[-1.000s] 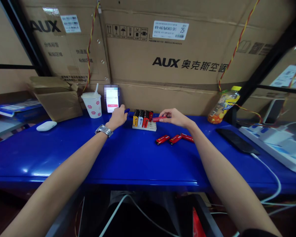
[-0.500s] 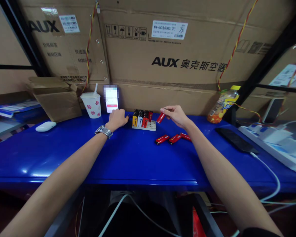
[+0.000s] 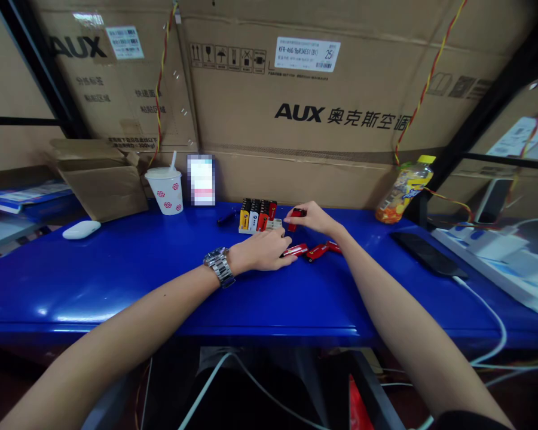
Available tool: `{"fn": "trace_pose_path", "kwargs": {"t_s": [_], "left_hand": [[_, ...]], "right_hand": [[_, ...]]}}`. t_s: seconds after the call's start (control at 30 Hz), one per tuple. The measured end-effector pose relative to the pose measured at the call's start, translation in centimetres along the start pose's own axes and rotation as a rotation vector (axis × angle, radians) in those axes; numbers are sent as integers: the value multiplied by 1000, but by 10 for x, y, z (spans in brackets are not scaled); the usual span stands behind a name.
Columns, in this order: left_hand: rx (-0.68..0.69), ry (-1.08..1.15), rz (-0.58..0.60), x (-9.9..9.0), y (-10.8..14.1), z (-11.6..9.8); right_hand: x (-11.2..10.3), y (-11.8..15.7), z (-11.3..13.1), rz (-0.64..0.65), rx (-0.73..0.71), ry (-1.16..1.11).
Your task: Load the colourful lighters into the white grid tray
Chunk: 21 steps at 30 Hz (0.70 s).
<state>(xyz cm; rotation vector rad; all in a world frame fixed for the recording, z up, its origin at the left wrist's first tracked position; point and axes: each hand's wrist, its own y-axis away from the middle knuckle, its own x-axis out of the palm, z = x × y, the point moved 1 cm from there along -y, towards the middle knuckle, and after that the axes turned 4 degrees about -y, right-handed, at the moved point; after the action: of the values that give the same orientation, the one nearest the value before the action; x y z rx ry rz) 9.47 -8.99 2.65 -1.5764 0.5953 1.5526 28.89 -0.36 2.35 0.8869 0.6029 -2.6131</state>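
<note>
My left hand (image 3: 266, 248), with a metal watch at the wrist, reaches across the front of the lighter tray (image 3: 276, 224). Its thumb and fingers close around the left end of a red lighter (image 3: 297, 249) lying on the table. In my right hand (image 3: 312, 217) a second red lighter (image 3: 292, 226) is pinched, black top upward, just right of the tray. Rows of yellow, white and red lighters (image 3: 253, 220) stand in the tray; its front right part is partly hidden by my left hand. Two more red lighters (image 3: 317, 253) lie below my right hand.
A dark object (image 3: 226, 218) lies left of the tray. Behind are a lit phone (image 3: 201, 180), a paper cup with straw (image 3: 165, 191) and large cartons (image 3: 341, 143). To the right stand a drink bottle (image 3: 403, 190) and a black phone (image 3: 425, 255) on a cable.
My left hand has moved right and nearer, from beside the lit phone to a red lighter on the table. My right hand has lowered slightly, its lighter now more upright.
</note>
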Motion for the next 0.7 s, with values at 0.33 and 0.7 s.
{"fn": "trace_pose_path", "kwargs": {"t_s": [0.33, 0.7], "left_hand": [[-218, 621, -406, -5, -8, 26], [-457, 1411, -646, -9, -12, 35]], "right_hand": [[13, -5, 0, -220, 50, -432], [18, -8, 3, -292, 94, -467]]}}
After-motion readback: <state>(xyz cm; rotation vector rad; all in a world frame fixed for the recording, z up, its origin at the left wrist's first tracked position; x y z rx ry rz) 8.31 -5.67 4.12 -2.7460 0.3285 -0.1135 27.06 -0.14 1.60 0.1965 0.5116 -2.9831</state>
